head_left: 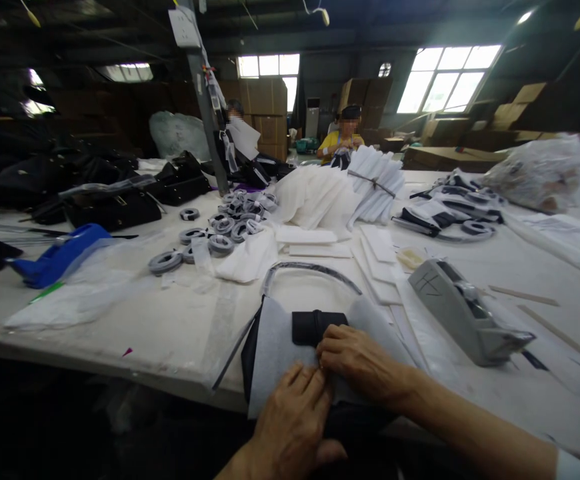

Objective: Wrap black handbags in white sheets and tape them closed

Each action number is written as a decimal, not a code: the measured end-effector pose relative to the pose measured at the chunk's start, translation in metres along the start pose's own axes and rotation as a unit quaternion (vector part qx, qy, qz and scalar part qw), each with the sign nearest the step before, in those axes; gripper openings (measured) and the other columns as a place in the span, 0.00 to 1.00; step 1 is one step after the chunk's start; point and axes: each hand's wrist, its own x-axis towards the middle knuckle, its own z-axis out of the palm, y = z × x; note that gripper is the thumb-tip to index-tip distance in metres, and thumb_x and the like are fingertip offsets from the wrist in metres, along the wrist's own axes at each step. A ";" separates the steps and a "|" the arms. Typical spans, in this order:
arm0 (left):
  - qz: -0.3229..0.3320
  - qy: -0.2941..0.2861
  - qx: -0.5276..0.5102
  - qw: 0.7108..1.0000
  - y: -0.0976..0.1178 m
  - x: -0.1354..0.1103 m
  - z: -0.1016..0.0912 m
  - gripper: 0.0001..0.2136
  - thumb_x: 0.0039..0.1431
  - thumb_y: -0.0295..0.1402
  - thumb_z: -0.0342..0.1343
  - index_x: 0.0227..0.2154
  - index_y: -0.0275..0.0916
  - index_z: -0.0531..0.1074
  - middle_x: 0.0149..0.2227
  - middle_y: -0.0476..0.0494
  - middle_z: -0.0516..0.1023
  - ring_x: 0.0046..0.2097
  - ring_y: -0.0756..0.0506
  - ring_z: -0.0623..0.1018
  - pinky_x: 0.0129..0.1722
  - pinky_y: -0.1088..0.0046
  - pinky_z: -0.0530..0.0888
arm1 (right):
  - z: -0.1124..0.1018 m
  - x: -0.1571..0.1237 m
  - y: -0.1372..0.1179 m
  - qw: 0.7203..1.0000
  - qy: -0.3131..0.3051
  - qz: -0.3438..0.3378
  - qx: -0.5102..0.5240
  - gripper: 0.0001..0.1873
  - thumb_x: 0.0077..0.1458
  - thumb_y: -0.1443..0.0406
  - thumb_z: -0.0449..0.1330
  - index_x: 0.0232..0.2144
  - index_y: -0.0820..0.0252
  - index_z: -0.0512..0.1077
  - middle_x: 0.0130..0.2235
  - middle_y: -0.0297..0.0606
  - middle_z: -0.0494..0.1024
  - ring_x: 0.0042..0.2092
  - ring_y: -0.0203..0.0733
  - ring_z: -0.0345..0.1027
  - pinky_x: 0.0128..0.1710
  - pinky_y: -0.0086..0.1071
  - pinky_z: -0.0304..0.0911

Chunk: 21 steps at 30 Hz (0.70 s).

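A black bag (251,360) lies at the table's front edge, its arched handle (315,267) wrapped in clear film. Soft white sheeting (276,347) covers much of its front, and a black flap tab (306,328) shows on top. My left hand (295,413) rests on the sheeting below the tab, fingers stretched out side by side and thumb apart. Just to the right, my right hand (353,360) has curled fingers closed at the tab's lower right edge. Their tips are partly hidden. The two hands nearly meet.
A grey tape dispenser (450,310) stands at right and a blue one (63,253) at left. Behind the bag are wrapped strap coils (220,233), white foam pads (305,235) and stacked white sheets (315,193). A metal post (205,100) rises beyond. A person in yellow (337,141) sits across.
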 end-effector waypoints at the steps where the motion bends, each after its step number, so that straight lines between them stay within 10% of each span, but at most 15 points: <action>1: 0.002 0.008 0.011 1.000 0.000 -0.002 0.003 0.37 0.49 0.55 0.63 0.55 0.35 0.66 0.53 0.36 0.75 0.53 0.38 0.74 0.58 0.58 0.68 | 0.000 0.000 -0.002 1.000 -0.007 0.000 -0.006 0.09 0.63 0.67 0.54 0.32 0.61 0.72 0.36 0.39 0.76 0.39 0.43 0.63 0.40 0.36 0.59; 9: -0.017 0.022 0.029 0.999 0.004 0.004 -0.006 0.41 0.42 0.47 0.71 0.57 0.34 0.63 0.53 0.34 0.76 0.51 0.34 0.76 0.53 0.57 0.72 | -0.017 0.014 0.005 0.981 0.013 0.172 0.089 0.04 0.56 0.67 0.61 0.29 0.59 0.75 0.33 0.37 0.77 0.38 0.43 0.68 0.37 0.32 0.61; 13: -0.053 0.004 0.028 0.998 -0.006 0.029 -0.026 0.35 0.46 0.33 0.71 0.57 0.36 0.62 0.55 0.36 0.73 0.52 0.37 0.75 0.52 0.59 0.73 | -0.053 0.006 0.011 0.961 -0.004 0.198 0.196 0.14 0.57 0.57 0.63 0.43 0.56 0.76 0.43 0.37 0.80 0.43 0.44 0.73 0.42 0.32 0.65; 16: -0.074 -0.023 0.028 0.997 -0.025 0.051 -0.039 0.27 0.52 0.28 0.66 0.53 0.39 0.64 0.53 0.40 0.75 0.50 0.39 0.76 0.49 0.61 0.74 | -0.067 -0.002 0.010 0.973 -0.023 0.177 0.146 0.28 0.49 0.52 0.68 0.51 0.57 0.73 0.50 0.40 0.77 0.49 0.50 0.71 0.47 0.36 0.64; 21: -0.079 -0.064 0.062 0.993 -0.044 0.072 -0.048 0.18 0.55 0.29 0.63 0.48 0.39 0.66 0.44 0.44 0.74 0.44 0.40 0.75 0.42 0.61 0.74 | -0.059 0.004 0.012 0.987 -0.033 0.155 -0.016 0.19 0.49 0.58 0.69 0.42 0.62 0.75 0.40 0.44 0.79 0.42 0.51 0.72 0.44 0.40 0.65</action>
